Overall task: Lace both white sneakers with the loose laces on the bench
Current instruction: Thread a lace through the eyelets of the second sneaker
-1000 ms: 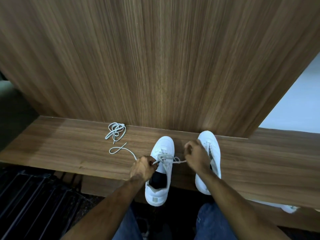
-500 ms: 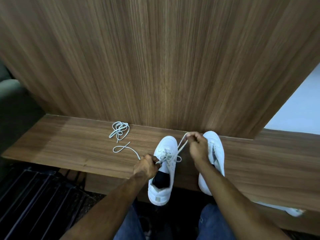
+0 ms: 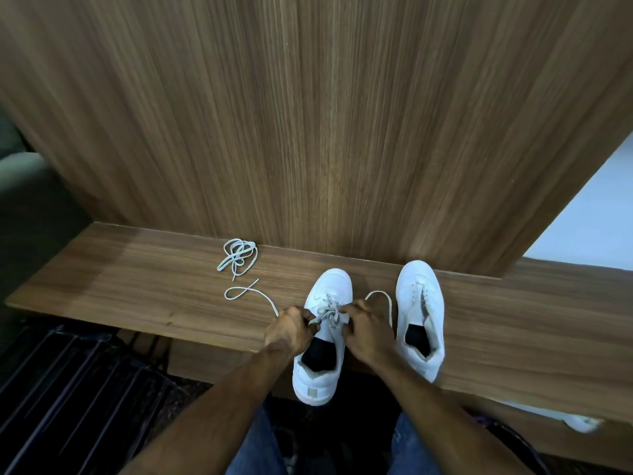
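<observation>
Two white sneakers stand on the wooden bench (image 3: pixel 137 289), toes toward the wall. The left sneaker (image 3: pixel 330 289) has a lace partly threaded through its eyelets; its heel hangs over the bench's front edge. My left hand (image 3: pixel 291 329) grips one end of that lace (image 3: pixel 246 293), which trails in a loop to the left. My right hand (image 3: pixel 364 325) pinches the other end at the eyelets, its slack looping toward the right sneaker (image 3: pixel 419 303), which has no lace. A second loose lace (image 3: pixel 239 257) lies bunched near the wall.
A tall wood-grain panel (image 3: pixel 308 132) rises right behind the bench. A dark slatted rack (image 3: pixel 68 389) stands below at the left. My knees in blue jeans are under the sneakers. A white object (image 3: pixel 579 421) lies below the bench at right.
My right hand, which had pulled the lace end up toward the wall, has come back down to the left sneaker's eyelets. The left hand has stayed at the sneaker's left side.
</observation>
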A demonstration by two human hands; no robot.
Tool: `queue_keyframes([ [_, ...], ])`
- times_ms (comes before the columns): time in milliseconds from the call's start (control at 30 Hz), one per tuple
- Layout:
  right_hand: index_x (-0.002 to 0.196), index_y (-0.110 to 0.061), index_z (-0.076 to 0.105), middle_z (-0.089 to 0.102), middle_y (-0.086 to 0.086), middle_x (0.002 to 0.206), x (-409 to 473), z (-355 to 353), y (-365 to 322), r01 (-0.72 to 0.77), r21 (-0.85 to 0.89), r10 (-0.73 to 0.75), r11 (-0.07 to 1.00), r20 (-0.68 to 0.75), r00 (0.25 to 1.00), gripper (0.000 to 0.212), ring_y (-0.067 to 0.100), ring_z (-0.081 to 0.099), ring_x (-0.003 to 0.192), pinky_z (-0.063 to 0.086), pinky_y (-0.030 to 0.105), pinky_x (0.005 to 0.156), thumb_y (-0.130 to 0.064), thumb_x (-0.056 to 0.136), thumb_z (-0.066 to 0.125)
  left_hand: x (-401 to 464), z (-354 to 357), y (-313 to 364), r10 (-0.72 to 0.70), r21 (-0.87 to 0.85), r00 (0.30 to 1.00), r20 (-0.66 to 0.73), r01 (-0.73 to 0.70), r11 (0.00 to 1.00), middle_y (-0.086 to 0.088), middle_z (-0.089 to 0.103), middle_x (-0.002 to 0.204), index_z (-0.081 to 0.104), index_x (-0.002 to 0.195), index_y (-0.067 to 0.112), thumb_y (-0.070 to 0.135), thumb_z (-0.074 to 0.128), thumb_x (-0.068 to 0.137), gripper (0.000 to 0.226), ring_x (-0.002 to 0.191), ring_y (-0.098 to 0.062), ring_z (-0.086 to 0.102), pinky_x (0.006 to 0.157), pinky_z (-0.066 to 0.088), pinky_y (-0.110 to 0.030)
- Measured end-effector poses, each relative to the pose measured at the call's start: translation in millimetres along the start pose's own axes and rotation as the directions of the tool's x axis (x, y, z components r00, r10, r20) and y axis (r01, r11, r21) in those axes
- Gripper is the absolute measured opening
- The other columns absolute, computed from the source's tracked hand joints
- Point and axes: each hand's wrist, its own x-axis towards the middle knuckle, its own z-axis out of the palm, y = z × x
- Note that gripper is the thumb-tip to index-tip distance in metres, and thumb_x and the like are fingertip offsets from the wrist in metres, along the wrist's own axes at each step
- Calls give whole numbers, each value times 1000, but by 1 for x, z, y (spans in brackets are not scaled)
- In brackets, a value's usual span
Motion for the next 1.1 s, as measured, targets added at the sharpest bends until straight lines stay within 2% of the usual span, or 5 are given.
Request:
queue_keyframes([
  [100, 130, -22, 53, 57, 0, 127, 2, 5, -3, -19, 84, 24, 996, -56, 998, 47, 24, 55, 116, 46, 37, 92, -10, 84, 53, -2, -1, -1, 15, 2, 1000, 5, -15, 1000, -6, 69, 99, 68, 93, 26, 46, 65, 83, 23, 98, -28, 65, 80, 48, -31],
  [467, 148, -24, 31, 49, 8, 141, 36, 11, 14, -144, 205, 74, 968, 317, 945, 73, 27, 51, 125, 43, 38, 103, -7, 81, 55, -5, -2, 1, -5, -22, 1000, 9, 5, 1000, -3, 69, 104, 68, 97, 31, 51, 65, 81, 26, 99, -25, 64, 86, 52, -32],
  [833, 85, -25, 59, 69, 1, 101, 31, -6, 6, -89, -85, 105, 992, 212, 972, 4, 26, 62, 96, 47, 32, 81, -24, 84, 56, -6, -2, 1, 52, -7, 999, -5, -52, 999, -2, 71, 98, 70, 95, 32, 43, 64, 85, 17, 98, -25, 65, 84, 52, -32],
  [967, 71, -22, 54, 67, 2, 80, 35, -20, 6, -248, 239, 220, 939, 138, 966, 14, 25, 62, 79, 52, 34, 74, -14, 82, 52, -7, -3, 0, 69, 2, 998, -11, -69, 998, -2, 72, 99, 71, 100, 32, 43, 63, 86, 19, 98, -24, 65, 84, 52, -30],
  [1100, 74, -19, 57, 68, 2, 72, 46, -59, -5, -167, 554, 234, 815, -51, 971, 18, 23, 65, 72, 46, 30, 67, -4, 84, 56, -8, -3, 0, 67, -19, 998, -11, -67, 998, -1, 72, 100, 71, 101, 35, 44, 64, 84, 20, 99, -24, 66, 87, 53, -34],
])
